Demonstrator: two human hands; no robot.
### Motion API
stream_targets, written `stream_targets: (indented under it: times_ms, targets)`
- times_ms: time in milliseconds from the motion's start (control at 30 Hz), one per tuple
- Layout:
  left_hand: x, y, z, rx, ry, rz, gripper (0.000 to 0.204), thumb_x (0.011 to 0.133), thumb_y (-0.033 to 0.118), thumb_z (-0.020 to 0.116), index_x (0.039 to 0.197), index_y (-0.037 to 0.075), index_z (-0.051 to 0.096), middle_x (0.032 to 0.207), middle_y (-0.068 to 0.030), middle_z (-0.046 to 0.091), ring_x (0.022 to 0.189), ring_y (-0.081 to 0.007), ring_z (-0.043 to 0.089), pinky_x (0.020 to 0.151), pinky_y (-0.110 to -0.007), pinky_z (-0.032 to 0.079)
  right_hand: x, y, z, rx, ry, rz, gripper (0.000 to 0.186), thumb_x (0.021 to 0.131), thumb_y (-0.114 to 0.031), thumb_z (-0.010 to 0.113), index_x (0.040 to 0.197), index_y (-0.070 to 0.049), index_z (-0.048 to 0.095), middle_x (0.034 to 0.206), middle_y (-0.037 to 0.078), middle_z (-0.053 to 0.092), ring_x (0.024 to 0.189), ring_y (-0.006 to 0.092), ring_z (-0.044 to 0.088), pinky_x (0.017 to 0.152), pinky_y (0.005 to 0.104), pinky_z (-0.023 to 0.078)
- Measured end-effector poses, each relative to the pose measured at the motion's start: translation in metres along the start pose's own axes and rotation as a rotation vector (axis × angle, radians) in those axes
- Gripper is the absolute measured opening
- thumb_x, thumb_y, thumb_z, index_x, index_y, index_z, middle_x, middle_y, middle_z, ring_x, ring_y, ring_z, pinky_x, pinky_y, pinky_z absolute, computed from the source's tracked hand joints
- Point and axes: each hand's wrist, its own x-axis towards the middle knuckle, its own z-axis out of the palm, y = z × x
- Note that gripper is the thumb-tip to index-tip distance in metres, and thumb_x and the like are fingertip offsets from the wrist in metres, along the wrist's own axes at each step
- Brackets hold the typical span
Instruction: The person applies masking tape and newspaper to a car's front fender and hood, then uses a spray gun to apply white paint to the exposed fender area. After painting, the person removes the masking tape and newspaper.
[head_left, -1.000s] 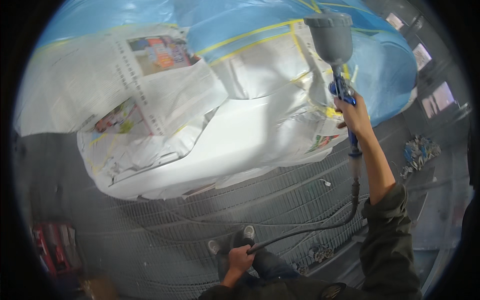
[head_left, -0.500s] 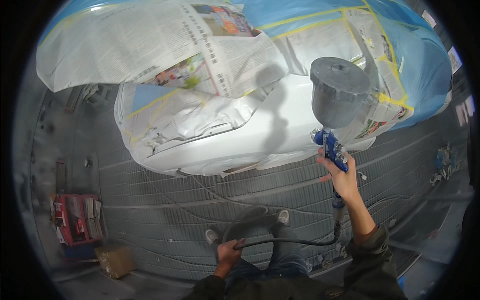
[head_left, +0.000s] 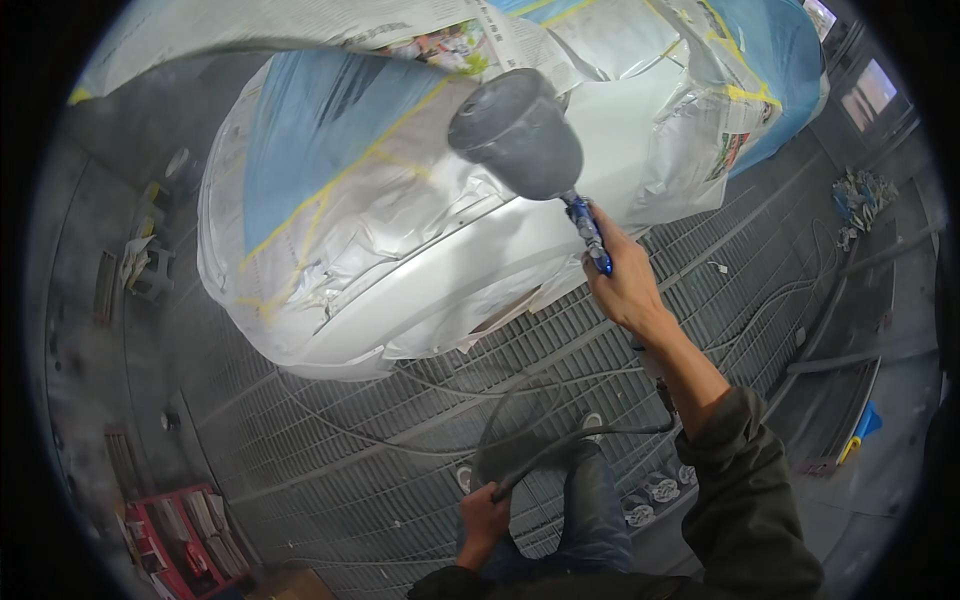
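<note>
My right hand (head_left: 628,282) is closed around a blue spray gun (head_left: 590,238), which is raised and tilted, with its large grey paint cup (head_left: 515,135) uppermost. The gun stands in front of a glossy white car panel (head_left: 450,268); the cup hides part of that panel and its masking. A dark air hose (head_left: 600,432) hangs below my right forearm and runs to my left hand (head_left: 484,520), which grips it low, near my legs. Newspaper (head_left: 520,42), yellow tape (head_left: 345,180) and blue film (head_left: 330,130) cover the surfaces around the panel.
Hose loops lie across the slatted floor grating (head_left: 400,500). A red rack (head_left: 190,545) stands at lower left, beside a cardboard box (head_left: 290,585). Crumpled waste (head_left: 862,198) is heaped at the right. Wrapped round items (head_left: 662,488) lie near my right leg.
My right hand has carried the spray gun leftward along the panel, and the gun now leans left. The view has shifted and turned. My left hand still holds the hose.
</note>
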Motion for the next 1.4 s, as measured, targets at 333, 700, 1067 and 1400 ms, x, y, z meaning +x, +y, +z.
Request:
stream_targets:
  times_ms: [333, 700, 1067, 1400]
  targets:
    - [-0.039, -0.062, -0.083, -0.014, 0.139, -0.129, 0.033, 0.089, 0.015, 0.067, 0.065, -0.002, 0.051, 0.056, -0.0171, 0.032, 0.050, -0.0217, 0.026, 0.048, -0.040, 0.026, -0.039, -0.123, 0.097, 0.144, -0.203, -0.144, 0.064, 0.081, -0.007, 0.054, 0.142, 0.010, 0.041, 0.102, 0.033, 0.064, 0.092, 0.0483, 0.064, 0.085, 0.0522, 0.051]
    - [-0.104, -0.191, -0.167, -0.115, 0.427, -0.254, 0.015, 0.090, 0.004, 0.069, 0.080, -0.007, 0.070, 0.055, -0.0091, 0.045, 0.058, -0.0079, 0.039, 0.049, -0.033, 0.033, -0.092, -0.249, 0.238, 0.124, -0.369, -0.133, 0.065, 0.081, -0.006, 0.057, 0.142, 0.006, 0.039, 0.099, 0.030, 0.064, 0.086, 0.0480, 0.066, 0.079, 0.0525, 0.054]
    - [-0.146, -0.285, -0.227, -0.346, 0.691, -0.384, 0.017, 0.087, -0.002, 0.058, 0.071, -0.007, 0.062, 0.062, 0.0017, 0.046, 0.061, -0.0079, 0.039, 0.056, -0.031, 0.034, -0.138, -0.319, 0.391, 0.162, -0.508, -0.071, 0.063, 0.081, -0.006, 0.057, 0.139, 0.008, 0.036, 0.100, 0.035, 0.065, 0.090, 0.0495, 0.066, 0.081, 0.0544, 0.054]
    - [-0.114, -0.314, -0.196, -0.251, 0.701, -0.300, 0.027, 0.083, -0.003, 0.063, 0.062, -0.004, 0.046, 0.056, 0.0001, 0.036, 0.060, -0.0064, 0.035, 0.051, -0.029, 0.031, -0.143, -0.255, 0.376, 0.446, -0.574, -0.007, 0.060, 0.083, -0.007, 0.054, 0.142, 0.001, 0.046, 0.099, 0.031, 0.067, 0.094, 0.0487, 0.063, 0.081, 0.0539, 0.050]
